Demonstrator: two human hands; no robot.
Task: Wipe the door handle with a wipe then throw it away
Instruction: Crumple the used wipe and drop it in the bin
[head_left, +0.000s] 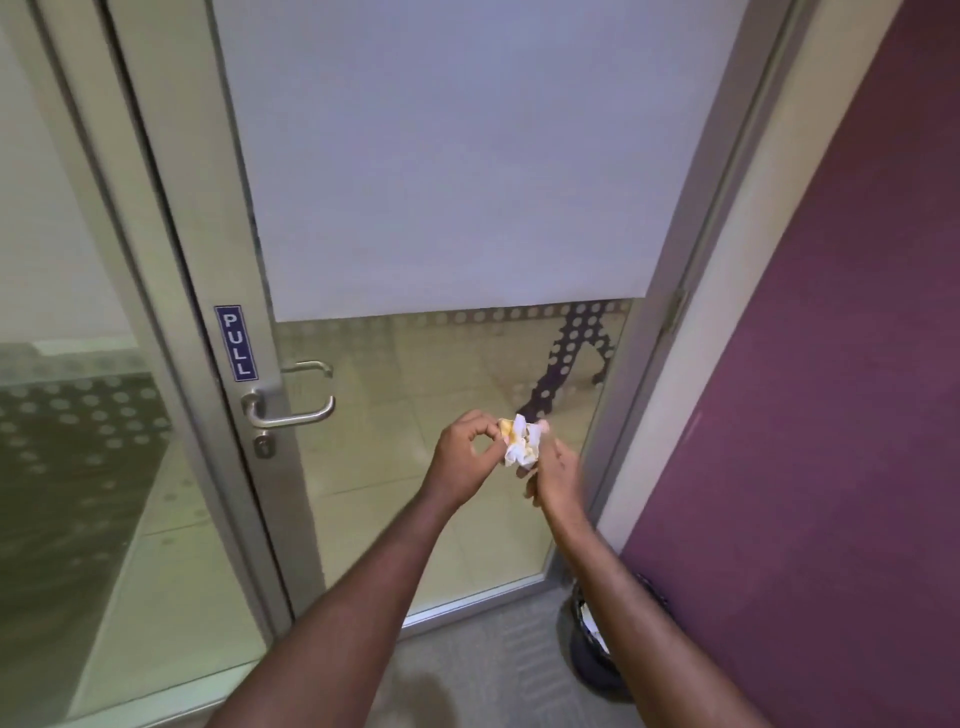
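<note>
one readable sign: "pull" on the door frame

a small blue sticker (236, 343) with a thin white border carries the white capital letters "pull", set one under another from top to bottom. it stands on the grey metal stile of the glass door (218, 249), tilted a little with the frame, just above the silver lever handle (291, 408) and its keyhole. no other text, brand or number can be read.

The right forearm covers most of the dark bin (592, 670) by the purple wall (831, 415). The right hand (558, 475) is motion-blurred, so its grip on the crumpled wipe (521, 442) is unclear.
</note>
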